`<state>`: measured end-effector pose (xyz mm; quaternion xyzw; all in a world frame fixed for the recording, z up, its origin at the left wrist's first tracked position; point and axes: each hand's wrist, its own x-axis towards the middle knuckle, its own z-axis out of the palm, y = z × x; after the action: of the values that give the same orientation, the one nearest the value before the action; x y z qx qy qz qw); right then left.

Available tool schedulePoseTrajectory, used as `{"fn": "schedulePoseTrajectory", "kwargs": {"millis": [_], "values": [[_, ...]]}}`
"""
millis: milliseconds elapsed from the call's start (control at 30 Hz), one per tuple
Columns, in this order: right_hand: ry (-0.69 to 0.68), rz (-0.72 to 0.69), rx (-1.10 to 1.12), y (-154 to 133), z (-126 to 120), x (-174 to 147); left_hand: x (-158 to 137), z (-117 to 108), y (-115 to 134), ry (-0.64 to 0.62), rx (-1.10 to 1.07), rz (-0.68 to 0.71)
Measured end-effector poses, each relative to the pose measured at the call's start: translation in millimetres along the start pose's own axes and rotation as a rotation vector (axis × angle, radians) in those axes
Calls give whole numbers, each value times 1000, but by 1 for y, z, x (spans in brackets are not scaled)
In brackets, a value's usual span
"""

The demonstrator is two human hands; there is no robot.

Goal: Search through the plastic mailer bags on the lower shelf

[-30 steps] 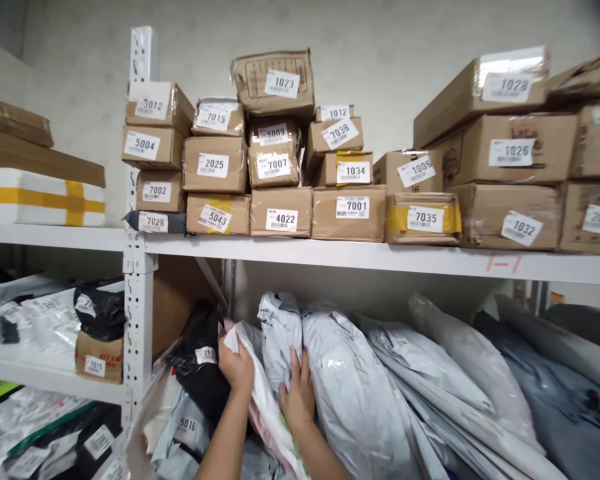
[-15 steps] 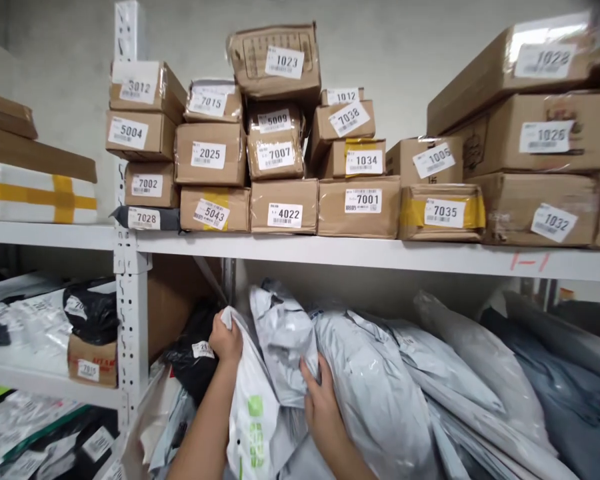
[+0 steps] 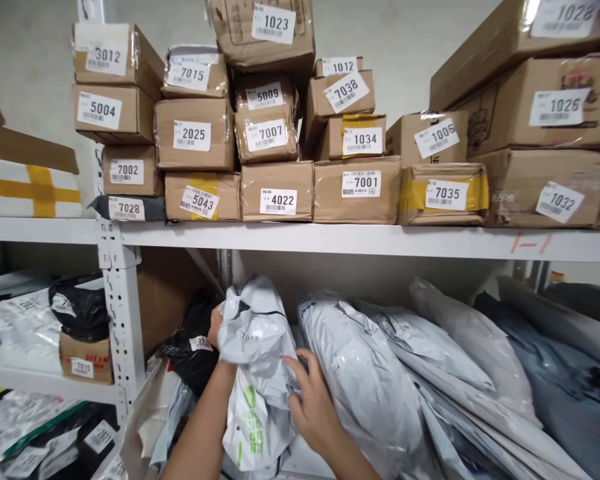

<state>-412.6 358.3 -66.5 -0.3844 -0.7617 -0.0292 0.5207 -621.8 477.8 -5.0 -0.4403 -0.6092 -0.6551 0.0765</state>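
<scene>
We see both hands working among the soft mail bags on the lower shelf (image 3: 360, 241). The left hand (image 3: 215, 328) is mostly hidden behind a crumpled grey bag (image 3: 255, 333); it seems to grip that bag from behind, but we cannot tell how its fingers lie. The right hand (image 3: 311, 408) rests against the lower right side of the same bag, its fingers (image 3: 294, 371) spread and curled onto the plastic. The grey bag stands upright between the two hands, near the left end of the lower shelf, with a white bag with green print (image 3: 250, 427) hanging just below it and touching it. A black bag (image 3: 193, 347) lies just to its left, and a row of larger grey bags (image 3: 365, 380) leans to its right. On the shelf above sit stacked cardboard boxes (image 3: 277, 190) with numbered labels, such as 4022 and 7001.
</scene>
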Motion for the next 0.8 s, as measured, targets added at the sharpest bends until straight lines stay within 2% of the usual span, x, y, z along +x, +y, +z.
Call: {"fn": "schedulePoseTrajectory", "kwargs": {"millis": [67, 100, 200, 333, 433, 533, 667, 800], "values": [[-75, 264, 31, -7, 17, -2, -1, 4, 0, 45, 11, -34], [-68, 371, 45, -9, 26, -2, -2, 5, -1, 57, 11, -34], [12, 536, 19, -10, 52, 1, -5, 7, -5, 73, -7, 8], [131, 574, -12, 7, 86, 1, -10, 9, -8, 131, -3, 35], [355, 601, -60, 15, 106, 1, -14, 12, -9, 171, -6, 50], [535, 552, -229, 3, 112, 9, -17, 13, -10, 184, -13, 75], [531, 505, -376, -17, 113, 22, -21, 12, -13, 193, -20, 99], [527, 521, -337, -9, 113, 32, -24, 10, -14, 172, -26, 146]]}}
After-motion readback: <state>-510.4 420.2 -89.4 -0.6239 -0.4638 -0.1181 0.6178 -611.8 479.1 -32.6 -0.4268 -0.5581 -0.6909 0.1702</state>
